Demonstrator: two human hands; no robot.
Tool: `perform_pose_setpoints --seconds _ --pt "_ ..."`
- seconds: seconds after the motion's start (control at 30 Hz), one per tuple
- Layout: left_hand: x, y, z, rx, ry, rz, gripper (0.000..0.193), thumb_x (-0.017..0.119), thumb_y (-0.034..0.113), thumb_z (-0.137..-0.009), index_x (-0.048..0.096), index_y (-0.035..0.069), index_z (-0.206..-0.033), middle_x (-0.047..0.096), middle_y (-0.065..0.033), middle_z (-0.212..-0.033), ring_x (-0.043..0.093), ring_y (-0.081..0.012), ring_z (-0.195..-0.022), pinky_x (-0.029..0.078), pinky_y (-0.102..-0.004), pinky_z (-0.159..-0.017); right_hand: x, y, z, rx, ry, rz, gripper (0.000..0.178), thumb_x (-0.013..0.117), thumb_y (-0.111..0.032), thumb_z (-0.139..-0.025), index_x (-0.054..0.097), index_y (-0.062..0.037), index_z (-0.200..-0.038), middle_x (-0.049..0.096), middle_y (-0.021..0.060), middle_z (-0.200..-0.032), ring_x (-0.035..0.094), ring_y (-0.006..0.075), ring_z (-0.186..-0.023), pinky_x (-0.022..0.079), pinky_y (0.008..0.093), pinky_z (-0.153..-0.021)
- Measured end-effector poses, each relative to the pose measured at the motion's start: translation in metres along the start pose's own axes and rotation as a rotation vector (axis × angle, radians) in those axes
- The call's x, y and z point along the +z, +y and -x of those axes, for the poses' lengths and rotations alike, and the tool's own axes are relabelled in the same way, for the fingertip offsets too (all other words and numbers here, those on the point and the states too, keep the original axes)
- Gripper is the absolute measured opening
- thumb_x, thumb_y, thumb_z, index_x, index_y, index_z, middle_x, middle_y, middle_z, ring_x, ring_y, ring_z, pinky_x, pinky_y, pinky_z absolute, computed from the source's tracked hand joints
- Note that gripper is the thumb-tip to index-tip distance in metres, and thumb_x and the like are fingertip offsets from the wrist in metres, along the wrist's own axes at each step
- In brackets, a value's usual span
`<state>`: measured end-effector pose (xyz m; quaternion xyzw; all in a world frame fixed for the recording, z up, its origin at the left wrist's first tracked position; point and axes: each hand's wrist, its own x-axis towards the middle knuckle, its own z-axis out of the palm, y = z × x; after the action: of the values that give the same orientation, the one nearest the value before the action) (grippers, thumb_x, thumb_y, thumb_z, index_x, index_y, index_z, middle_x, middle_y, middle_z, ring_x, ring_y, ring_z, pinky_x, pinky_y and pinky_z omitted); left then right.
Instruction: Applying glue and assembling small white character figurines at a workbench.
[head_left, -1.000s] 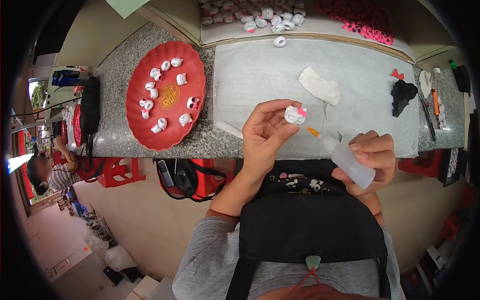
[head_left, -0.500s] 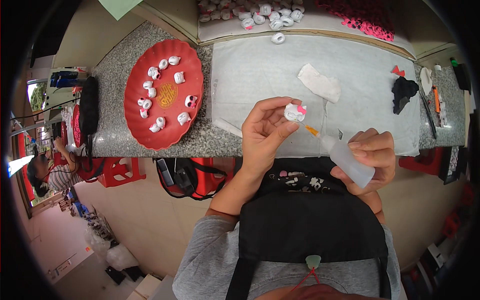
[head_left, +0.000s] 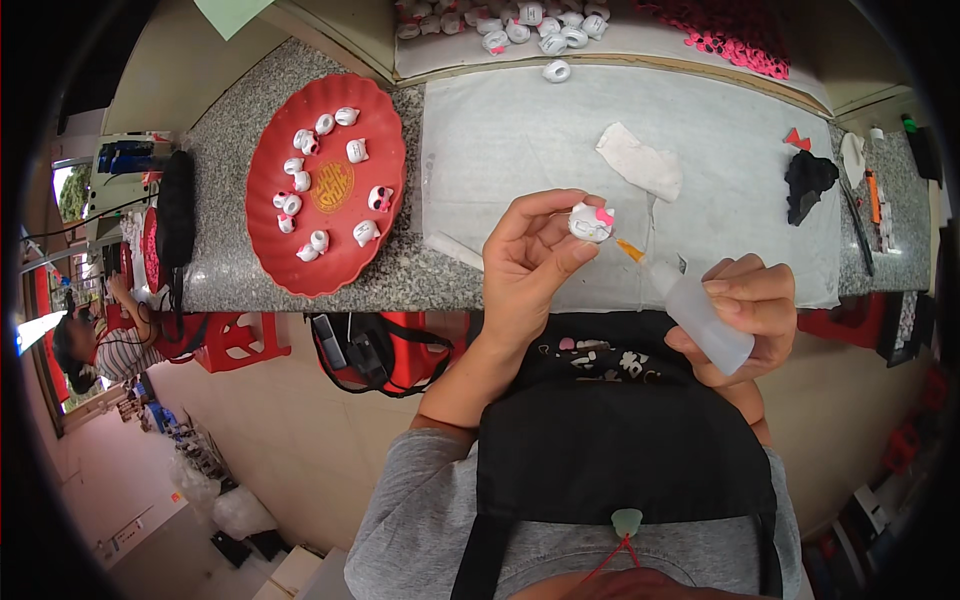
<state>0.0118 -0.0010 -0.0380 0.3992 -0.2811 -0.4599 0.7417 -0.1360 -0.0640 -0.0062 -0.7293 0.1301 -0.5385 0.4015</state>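
Note:
Pinched between the thumb and fingers of my left hand [head_left: 530,265] is a small white cat-head figurine [head_left: 590,223] with a pink bow piece on one side. My right hand [head_left: 745,315] grips a translucent squeeze bottle [head_left: 708,325], tilted so that its orange nozzle tip [head_left: 629,250] points up toward the figurine. A small gap separates the tip from the figurine. On the left, a red scalloped plate [head_left: 282,258] carries several similar white heads [head_left: 358,151], some with pink pieces on them.
White paper [head_left: 500,130] covers the worktop, with a crumpled tissue [head_left: 640,163] on it. A black cloth [head_left: 808,185] lies at right. Piled white heads [head_left: 553,44] and pink pieces [head_left: 740,50] fill the back shelf. Another person [head_left: 125,335] sits far left.
The squeeze bottle has drawn back slightly to the right and down, widening the gap between its tip and the figurine. My left hand stays nearly still.

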Motion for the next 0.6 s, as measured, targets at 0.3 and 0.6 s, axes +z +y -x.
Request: perform_pose_setpoints --seconds 0.3,0.6 --pt "0.0011 -0.0004 0.0004 0.007 0.008 -0.013 0.035 0.055 -0.004 -0.068 0.042 -0.002 -0.100 0.049 -0.0166 -0.096 0.052 -0.0199 -0.086 0.043 -0.0328 -0.076 -0.0004 0.0026 0.0002 -0.027 -0.023 -0.049 0.038 0.073 -0.006 -0.053 0.046 -0.0066 -0.081 0.045 0.0065 -0.079 0.041 0.0106 -0.054 0.036 0.0210 -0.048" --pt "0.0001 -0.0017 0.0020 0.039 -0.033 -0.078 0.034 0.054 -0.008 -0.067 0.043 -0.003 -0.099 0.048 -0.0154 -0.097 0.049 -0.0194 -0.090 0.040 -0.0284 -0.077 0.0020 0.0006 -0.0004 0.004 -0.014 -0.013 0.036 0.072 -0.007 -0.054 0.047 -0.0075 -0.080 0.045 0.0059 -0.078 0.041 0.0103 -0.054 0.036 0.0207 -0.048"
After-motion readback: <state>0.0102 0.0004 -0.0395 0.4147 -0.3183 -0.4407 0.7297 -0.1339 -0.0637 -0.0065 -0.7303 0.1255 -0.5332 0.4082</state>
